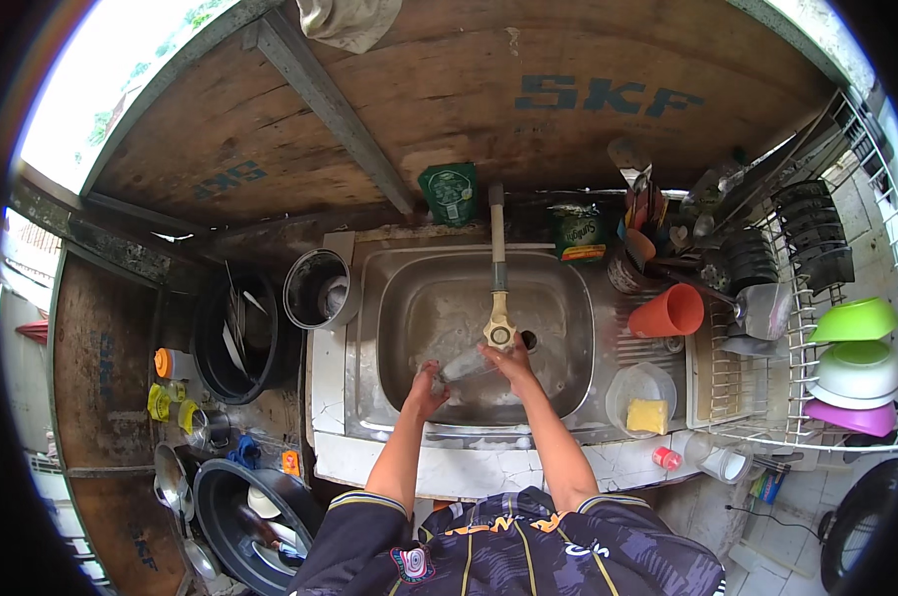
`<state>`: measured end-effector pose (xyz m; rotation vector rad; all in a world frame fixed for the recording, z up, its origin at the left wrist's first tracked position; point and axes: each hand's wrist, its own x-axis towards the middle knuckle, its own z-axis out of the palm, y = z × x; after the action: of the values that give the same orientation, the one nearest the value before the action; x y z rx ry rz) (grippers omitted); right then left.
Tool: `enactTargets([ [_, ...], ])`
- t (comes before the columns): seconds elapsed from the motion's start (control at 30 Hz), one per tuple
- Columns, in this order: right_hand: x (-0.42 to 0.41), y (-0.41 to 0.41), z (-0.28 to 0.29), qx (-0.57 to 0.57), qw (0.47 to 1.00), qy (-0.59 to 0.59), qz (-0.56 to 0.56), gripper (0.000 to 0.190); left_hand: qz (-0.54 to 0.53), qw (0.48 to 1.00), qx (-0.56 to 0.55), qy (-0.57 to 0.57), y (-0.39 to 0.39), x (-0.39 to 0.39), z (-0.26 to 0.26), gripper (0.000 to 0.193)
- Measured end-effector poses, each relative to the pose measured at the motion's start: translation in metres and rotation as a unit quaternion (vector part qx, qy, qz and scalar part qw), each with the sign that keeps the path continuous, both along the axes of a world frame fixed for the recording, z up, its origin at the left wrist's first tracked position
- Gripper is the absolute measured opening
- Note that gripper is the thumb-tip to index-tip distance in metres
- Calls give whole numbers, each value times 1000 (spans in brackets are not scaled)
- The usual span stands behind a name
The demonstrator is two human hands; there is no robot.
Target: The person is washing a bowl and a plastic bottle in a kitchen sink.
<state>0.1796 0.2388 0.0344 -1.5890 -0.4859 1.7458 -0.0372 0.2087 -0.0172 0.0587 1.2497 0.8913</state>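
Note:
Over the stainless steel sink (426,298), my left hand (426,391) grips one end of a clear, wet container (467,363), perhaps a drinking glass. My right hand (510,363) holds its other end, just below the cream tap head (500,334). The container lies tilted between both hands, its ends partly covered by my fingers. Suds streak the basin floor, and the dark drain hole (528,340) shows beside my right hand. Right of the basin, a yellow sponge (647,416) rests in a translucent plastic tub (627,384). An orange-red cup (665,311) lies tipped above it.
A metal pot (322,289) stands at the sink's left corner. Black tubs (236,339) with utensils and dishes sit further left. Dish soap pouches (579,235) line the back. Right are a utensil holder (631,270) and a white wire rack (799,439) with bowls (854,372).

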Motion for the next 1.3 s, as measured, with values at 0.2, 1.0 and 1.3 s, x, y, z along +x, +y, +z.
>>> enactTargets([
  [0.2,12,3,5,257,941,-129,175,62,-54,989,-120,-71,8,-5,-11,37],
  [1.0,-4,-3,7,261,964,-49,-5,59,-350,921,-120,121,-6,44,-5,57],
  [1.3,3,-6,42,309,891,-325,75,69,-276,952,-23,129,-17,49,5,51],
])
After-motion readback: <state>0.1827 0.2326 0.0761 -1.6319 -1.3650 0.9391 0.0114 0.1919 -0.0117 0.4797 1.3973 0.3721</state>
